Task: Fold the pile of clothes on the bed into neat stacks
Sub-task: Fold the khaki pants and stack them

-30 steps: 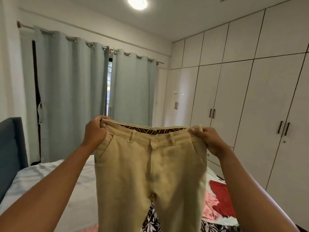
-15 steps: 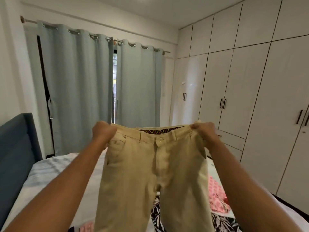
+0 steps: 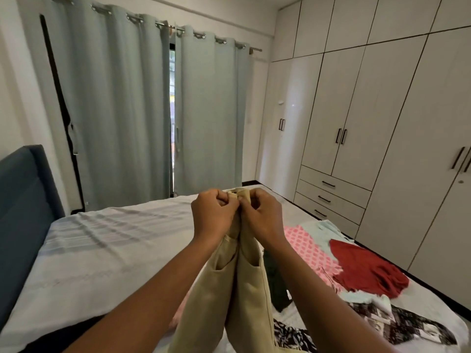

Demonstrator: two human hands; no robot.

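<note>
1. The wide bed with a pale grey striped sheet (image 3: 102, 250) fills the lower view. Its left half is open sheet, running up to a blue padded headboard (image 3: 23, 200).
2. The loose pile of clothes sits on the bed's right side: a crumpled red garment (image 3: 364, 271), a pink dotted cloth (image 3: 303, 240) and a black-and-white printed piece (image 3: 382, 322). No folded stack shows.
3. The beige cotton trousers (image 3: 244, 289) hang above the bed between the forearms, halved lengthwise so the two sides face each other. The waistband is up at the fists. The long axis drops from there down and toward the person, and the leg ends run off the bottom edge.
4. The left hand (image 3: 212, 215) and right hand (image 3: 262, 215) meet knuckle to knuckle, each curled tight round its end of the waistband.
5. The free sheet lies left of the hands, on the left hand's side, with the pile on the right. Laying the trousers flat probably means swinging them leftward with that long axis kept straight.
</note>
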